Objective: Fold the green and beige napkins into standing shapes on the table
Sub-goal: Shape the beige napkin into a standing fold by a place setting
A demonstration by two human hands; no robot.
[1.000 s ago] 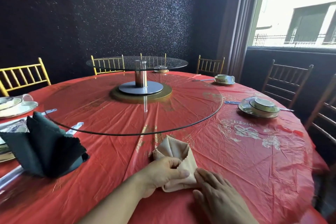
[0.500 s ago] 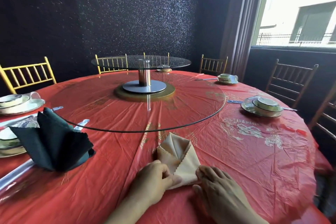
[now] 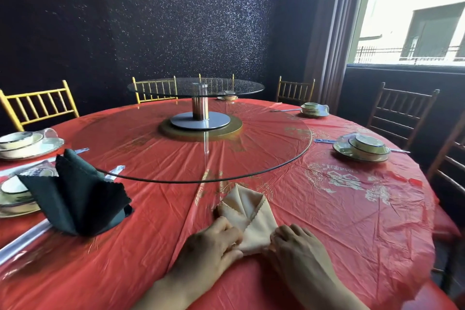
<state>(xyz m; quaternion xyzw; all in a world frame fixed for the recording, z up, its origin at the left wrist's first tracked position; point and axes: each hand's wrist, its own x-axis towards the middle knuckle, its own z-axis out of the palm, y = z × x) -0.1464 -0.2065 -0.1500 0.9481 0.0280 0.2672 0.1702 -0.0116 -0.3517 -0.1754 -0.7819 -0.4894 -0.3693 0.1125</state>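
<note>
A beige napkin (image 3: 251, 219) lies folded into a narrow shape on the red tablecloth (image 3: 339, 221), its point toward the glass turntable. My left hand (image 3: 214, 246) grips its near left edge with curled fingers. My right hand (image 3: 297, 246) holds the near right corner, fingers curled on the cloth. A dark green napkin (image 3: 75, 199) stands fanned out at the left, apart from both hands.
A glass turntable (image 3: 191, 143) on a steel post fills the table's middle. Stacked bowls and plates (image 3: 362, 148) sit at the right, more settings (image 3: 27, 143) at the left and far side. Chairs (image 3: 37, 106) ring the table.
The beige napkin's left side has been folded in and the shape is narrower. My left hand slid toward me to the near edge; my right hand stayed at the right corner.
</note>
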